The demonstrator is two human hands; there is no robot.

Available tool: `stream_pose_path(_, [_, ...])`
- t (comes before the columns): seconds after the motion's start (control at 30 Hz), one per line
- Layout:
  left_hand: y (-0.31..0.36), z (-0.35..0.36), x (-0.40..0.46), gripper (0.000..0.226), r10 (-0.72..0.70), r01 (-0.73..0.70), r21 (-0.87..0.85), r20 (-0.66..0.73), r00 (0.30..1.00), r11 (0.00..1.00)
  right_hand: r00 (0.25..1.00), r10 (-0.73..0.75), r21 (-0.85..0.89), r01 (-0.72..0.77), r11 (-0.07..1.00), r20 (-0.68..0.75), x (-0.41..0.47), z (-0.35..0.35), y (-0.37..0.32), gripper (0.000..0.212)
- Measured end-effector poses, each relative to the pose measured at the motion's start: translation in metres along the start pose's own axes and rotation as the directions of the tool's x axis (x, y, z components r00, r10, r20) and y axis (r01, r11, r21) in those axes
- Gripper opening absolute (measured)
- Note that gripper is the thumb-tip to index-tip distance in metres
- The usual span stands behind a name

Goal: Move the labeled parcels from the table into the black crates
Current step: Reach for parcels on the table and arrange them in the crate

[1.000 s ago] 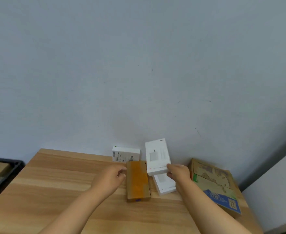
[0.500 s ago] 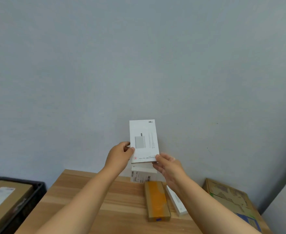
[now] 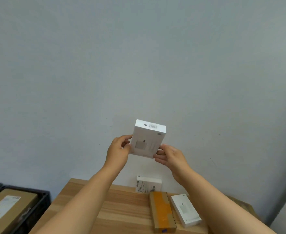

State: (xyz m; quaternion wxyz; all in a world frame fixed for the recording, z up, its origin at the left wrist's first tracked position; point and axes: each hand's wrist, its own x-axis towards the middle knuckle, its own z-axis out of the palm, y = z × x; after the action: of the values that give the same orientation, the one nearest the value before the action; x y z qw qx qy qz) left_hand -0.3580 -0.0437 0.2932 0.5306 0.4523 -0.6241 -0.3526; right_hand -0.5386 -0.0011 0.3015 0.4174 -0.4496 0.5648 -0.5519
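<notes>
Against the grey wall, left hand (image 3: pixel 117 150) and right hand (image 3: pixel 170 157) pinch a raised white box (image 3: pixel 147 139).

Arms: both bare to the bottom edge of the view, no sleeves showing
Left hand (image 3: pixel 117 152): bare, no glove
Right hand (image 3: pixel 171 157): bare, no glove

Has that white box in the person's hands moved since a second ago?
Yes. The white box went from just above the table to well above it, held by both hands.
</notes>
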Motion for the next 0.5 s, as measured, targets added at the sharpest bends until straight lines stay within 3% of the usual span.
stream_pose_path(0.2, [0.016, -0.009, -0.001, 0.027, -0.116, 0.133, -0.254, 0.081, 0.99, 0.958, 0.999, 0.012, 0.166, -0.02, 0.986, 0.047, -0.008, 0.0, -0.008, 0.038])
stream_pose_path(0.4, [0.014, -0.015, -0.001, 0.01, -0.13, 0.155, -0.298, 0.103, 0.986, 0.942, 0.993, -0.014, 0.009, 0.013, 1.0, 0.115, -0.014, 0.006, -0.013, 0.03])
stream_pose_path(0.5, [0.007, -0.019, -0.001, 0.022, -0.118, 0.139, -0.261, 0.096, 0.988, 0.955, 0.986, -0.053, -0.031, 0.059, 0.998, 0.156, -0.015, 0.008, -0.011, 0.029])
